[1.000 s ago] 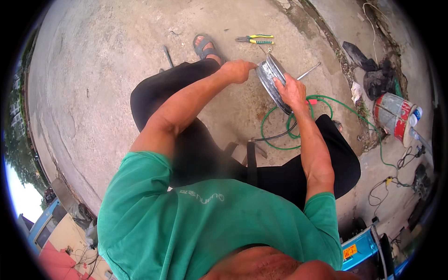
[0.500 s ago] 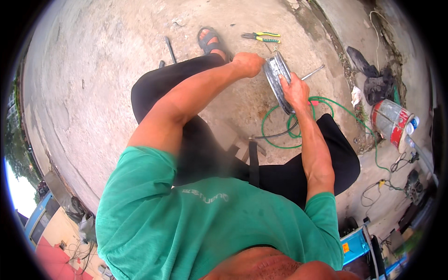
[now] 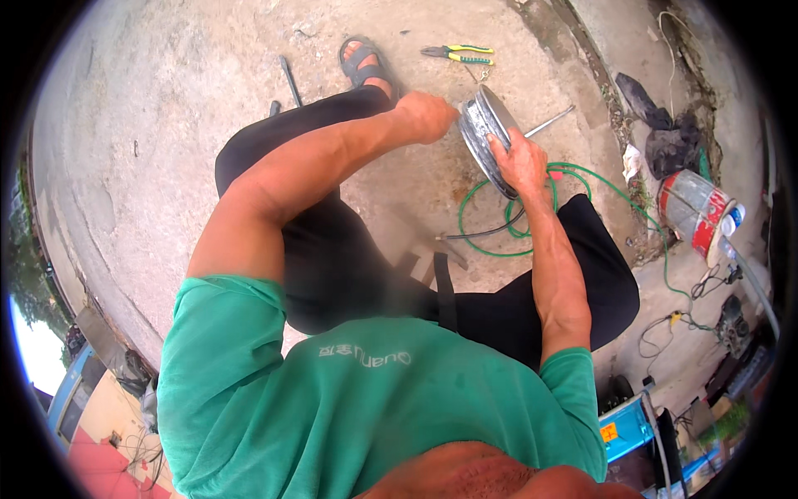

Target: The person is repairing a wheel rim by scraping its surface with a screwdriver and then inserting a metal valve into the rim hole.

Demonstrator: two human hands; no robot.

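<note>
My right hand (image 3: 522, 162) grips the near edge of a grey metal wheel rim (image 3: 480, 125), thumb laid across its grooved outer side. Tilted on edge, the rim is held over the concrete between my knees. Close by its left side is my left hand (image 3: 426, 116), closed in a fist; whatever it may hold is hidden. Beyond the rim lie pliers (image 3: 461, 54) with yellow-green handles. A thin metal rod (image 3: 549, 121) sticks out past the rim on the right.
A coiled green hose (image 3: 474, 237) lies below the rim and runs right. A dark long tool (image 3: 290, 81) lies beyond my left knee. At right stand a red-and-white bucket (image 3: 694, 212) and a dark crumpled bag (image 3: 673, 145). My sandalled foot (image 3: 362, 60) is far left of the pliers.
My left fist has drawn slightly left, away from the rim, and the left elbow has swung outward. The rim has turned a little in my right hand. The whole view has shifted slightly.
</note>
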